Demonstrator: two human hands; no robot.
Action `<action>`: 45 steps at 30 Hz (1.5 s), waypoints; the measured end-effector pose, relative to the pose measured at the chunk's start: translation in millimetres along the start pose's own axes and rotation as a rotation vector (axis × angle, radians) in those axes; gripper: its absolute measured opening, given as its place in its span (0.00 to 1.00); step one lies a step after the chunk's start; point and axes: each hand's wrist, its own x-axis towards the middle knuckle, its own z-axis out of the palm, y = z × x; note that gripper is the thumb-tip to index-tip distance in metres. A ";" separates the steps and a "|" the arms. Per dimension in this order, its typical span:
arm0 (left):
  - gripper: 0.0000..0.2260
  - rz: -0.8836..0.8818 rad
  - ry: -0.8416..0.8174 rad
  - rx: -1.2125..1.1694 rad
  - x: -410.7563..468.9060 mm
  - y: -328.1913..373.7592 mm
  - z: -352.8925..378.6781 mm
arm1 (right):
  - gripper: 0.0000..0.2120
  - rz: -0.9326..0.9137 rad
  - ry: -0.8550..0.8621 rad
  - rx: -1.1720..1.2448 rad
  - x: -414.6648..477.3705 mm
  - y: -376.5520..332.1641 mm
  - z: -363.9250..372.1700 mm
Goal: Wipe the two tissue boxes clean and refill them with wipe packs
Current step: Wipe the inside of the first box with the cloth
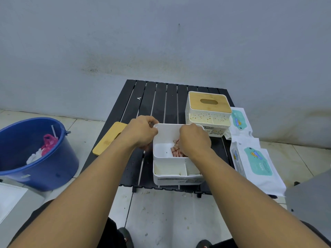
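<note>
An open white tissue box [162, 154] stands at the front of the black slatted table [161, 99], its lid off. My left hand [141, 133] grips the box's far left rim. My right hand [194, 140] reaches inside and holds a pink striped cloth [175, 151] against the box's inner floor. The bamboo lid [107, 140] lies at the table's left edge. A second tissue box [208, 111] with its bamboo lid on stands at the back right. White wipe packs [258, 161] lie along the right edge, with another wipe pack [239, 120] further back.
A blue bucket [53, 169] with pink and white rubbish stands on the tiled floor to the left. A grey wall rises close behind the table. A grey object [309, 197] juts in at the lower right. My knees and shoes are below.
</note>
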 end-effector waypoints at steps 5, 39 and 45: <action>0.05 0.095 0.051 0.235 2.4 -3.7 2.3 | 0.13 -0.083 -0.220 0.018 6.0 -6.5 6.4; 0.32 0.043 -0.391 0.028 -10.9 12.8 -0.8 | 0.17 -0.019 -0.145 0.250 1.1 -19.9 13.3; 0.29 0.072 -0.365 0.033 -14.8 15.3 1.1 | 0.11 -0.285 -0.652 0.344 -8.6 -14.3 -6.8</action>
